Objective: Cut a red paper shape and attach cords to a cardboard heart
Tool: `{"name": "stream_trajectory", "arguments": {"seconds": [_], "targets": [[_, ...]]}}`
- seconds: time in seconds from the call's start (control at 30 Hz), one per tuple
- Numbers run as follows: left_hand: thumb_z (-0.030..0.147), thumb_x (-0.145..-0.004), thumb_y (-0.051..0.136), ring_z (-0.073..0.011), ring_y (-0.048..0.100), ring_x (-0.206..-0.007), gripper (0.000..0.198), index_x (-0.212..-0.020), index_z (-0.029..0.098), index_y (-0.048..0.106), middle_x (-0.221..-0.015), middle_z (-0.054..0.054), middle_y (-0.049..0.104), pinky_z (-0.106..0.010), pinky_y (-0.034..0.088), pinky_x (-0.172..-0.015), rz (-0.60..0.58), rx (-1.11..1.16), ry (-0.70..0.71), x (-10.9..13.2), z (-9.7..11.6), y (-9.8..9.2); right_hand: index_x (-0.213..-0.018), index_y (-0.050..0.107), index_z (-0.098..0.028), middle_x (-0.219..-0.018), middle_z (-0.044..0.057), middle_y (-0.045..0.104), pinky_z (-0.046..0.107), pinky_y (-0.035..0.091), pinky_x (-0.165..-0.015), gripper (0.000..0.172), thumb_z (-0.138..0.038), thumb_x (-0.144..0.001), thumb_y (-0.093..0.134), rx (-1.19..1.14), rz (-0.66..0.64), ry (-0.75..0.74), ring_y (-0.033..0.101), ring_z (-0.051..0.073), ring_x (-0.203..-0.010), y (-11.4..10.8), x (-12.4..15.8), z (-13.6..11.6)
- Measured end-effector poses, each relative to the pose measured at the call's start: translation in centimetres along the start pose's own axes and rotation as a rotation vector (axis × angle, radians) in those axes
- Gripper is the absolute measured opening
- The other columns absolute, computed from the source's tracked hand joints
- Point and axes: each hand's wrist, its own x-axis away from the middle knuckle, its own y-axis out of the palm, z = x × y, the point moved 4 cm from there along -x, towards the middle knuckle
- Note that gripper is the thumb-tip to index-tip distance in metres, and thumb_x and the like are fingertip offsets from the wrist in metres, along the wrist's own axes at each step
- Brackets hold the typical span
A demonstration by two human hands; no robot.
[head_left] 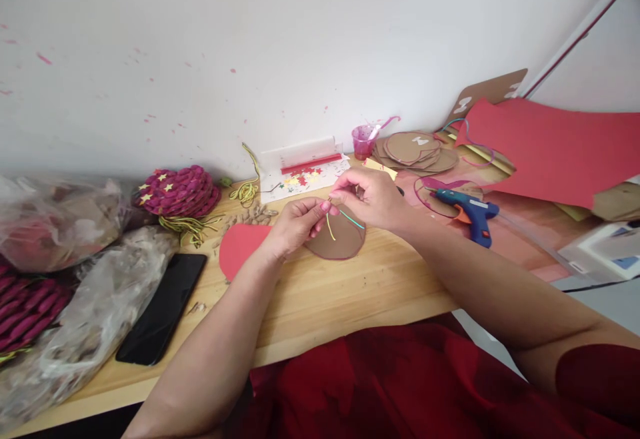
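Note:
Both hands meet above a brown cardboard disc [337,242] on the wooden table. My left hand [303,222] pinches a thin yellow-green cord [331,227], whose end hangs below the fingertips. My right hand [367,194] is closed just above, its thumb and fingertip pressed together at the same cord. A turquoise strand [353,218] lies slanted over the disc, below the right hand. Left of the disc, partly behind my left wrist, lies a red rounded piece [240,247].
Left are a black phone [163,309], plastic bags [110,299] and purple braided pieces [183,189]. Behind lies white paper [325,178] with small stars, near a pink cup [364,142] and cardboard discs [415,149]. Right are a blue glue gun [473,212] and red sheet [555,149].

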Motion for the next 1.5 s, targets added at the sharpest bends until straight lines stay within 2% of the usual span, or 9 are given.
{"name": "stream_trajectory", "arguments": {"seconds": [0.37, 0.53, 0.67, 0.87, 1.0, 1.13, 1.3, 1.43, 1.5], "targets": [[0.055, -0.08, 0.073, -0.0093, 0.051, -0.047, 0.039, -0.077, 0.016, 0.07, -0.058, -0.002, 0.061, -0.021, 0.034, -0.046, 0.052, -0.006, -0.073, -0.1, -0.1, -0.7, -0.082, 0.065, -0.019, -0.078, 0.003, 0.068, 0.03, 0.043, -0.065, 0.014, -0.031, -0.089, 0.064, -0.034, 0.249, 0.178, 0.056, 0.016, -0.068, -2.3, -0.8, 1.5], [0.062, -0.078, 0.071, -0.0116, 0.056, -0.048, 0.047, -0.081, 0.015, 0.069, -0.061, -0.005, 0.066, -0.02, 0.029, -0.042, 0.256, -0.033, -0.048, -0.7, -0.6, -2.3, -0.083, 0.065, -0.019, -0.079, 0.003, 0.068, 0.03, 0.043, -0.064, 0.013, -0.03, -0.09, 0.063, -0.004, 0.234, 0.166, 0.056, 0.016, -0.067, -2.4, -0.7, 1.3], [0.059, -0.077, 0.074, -0.0139, 0.065, -0.062, 0.045, -0.089, 0.015, 0.071, -0.073, -0.006, 0.071, -0.019, 0.032, -0.043, 0.415, 0.004, 0.12, -0.6, 0.0, -2.9, -0.083, 0.066, -0.019, -0.079, 0.003, 0.069, 0.029, 0.042, -0.063, 0.013, -0.029, -0.09, 0.063, -0.018, 0.191, 0.16, 0.056, 0.015, -0.066, -2.1, -0.7, 1.2], [0.046, -0.072, 0.084, -0.0203, 0.072, -0.087, 0.043, -0.099, 0.014, 0.076, -0.093, -0.012, 0.076, -0.019, 0.04, -0.049, 0.283, 0.14, 0.164, -0.4, 0.7, -1.4, -0.08, 0.067, -0.019, -0.074, 0.001, 0.068, 0.028, 0.042, -0.064, 0.009, -0.025, -0.086, 0.065, -0.042, 0.012, 0.083, 0.058, 0.015, -0.068, -0.3, -0.3, 0.2], [0.048, -0.071, 0.085, -0.0203, 0.072, -0.078, 0.047, -0.104, 0.015, 0.078, -0.095, -0.013, 0.077, -0.02, 0.042, -0.048, 0.085, 0.146, 0.023, -0.2, 0.4, -0.3, -0.078, 0.066, -0.019, -0.071, 0.001, 0.067, 0.028, 0.041, -0.063, 0.012, -0.026, -0.088, 0.064, -0.04, -0.086, 0.067, 0.057, 0.014, -0.065, 0.6, 0.1, -0.4], [0.045, -0.073, 0.084, -0.0166, 0.069, -0.068, 0.035, -0.086, 0.014, 0.079, -0.079, -0.011, 0.075, -0.021, 0.042, -0.049, 0.011, 0.068, -0.037, 0.0, 0.1, -0.2, -0.078, 0.066, -0.019, -0.07, 0.0, 0.067, 0.028, 0.04, -0.063, 0.013, -0.025, -0.088, 0.063, -0.016, -0.084, 0.044, 0.057, 0.014, -0.064, 1.0, 0.3, -0.4], [0.044, -0.071, 0.085, -0.0145, 0.066, -0.063, 0.034, -0.084, 0.014, 0.078, -0.072, -0.009, 0.073, -0.019, 0.038, -0.044, 0.059, 0.091, -0.041, -0.1, 0.0, -0.6, -0.079, 0.067, -0.019, -0.072, 0.0, 0.069, 0.027, 0.04, -0.064, 0.013, -0.028, -0.089, 0.065, 0.061, -0.061, 0.051, 0.059, 0.015, -0.067, 0.5, 0.0, 0.4], [0.042, -0.064, 0.09, -0.0138, 0.067, -0.068, 0.037, -0.086, 0.014, 0.079, -0.076, -0.007, 0.072, -0.017, 0.04, -0.045, 0.211, 0.255, 0.012, -0.5, 0.2, -1.5, -0.087, 0.068, -0.019, -0.081, 0.004, 0.072, 0.03, 0.041, -0.067, 0.008, -0.026, -0.088, 0.065, 0.276, 0.009, 0.179, 0.061, 0.018, -0.071, -1.8, -0.5, 2.8], [0.04, -0.061, 0.092, -0.0116, 0.065, -0.068, 0.038, -0.085, 0.015, 0.079, -0.079, -0.005, 0.071, -0.016, 0.042, -0.047, 0.31, 0.31, 0.054, -0.5, 0.4, -2.2, -0.084, 0.068, -0.02, -0.081, 0.007, 0.072, 0.032, 0.039, -0.064, 0.004, -0.024, -0.085, 0.067, 0.45, -0.074, 0.26, 0.061, 0.02, -0.072, -2.7, -0.6, 4.4]]}}
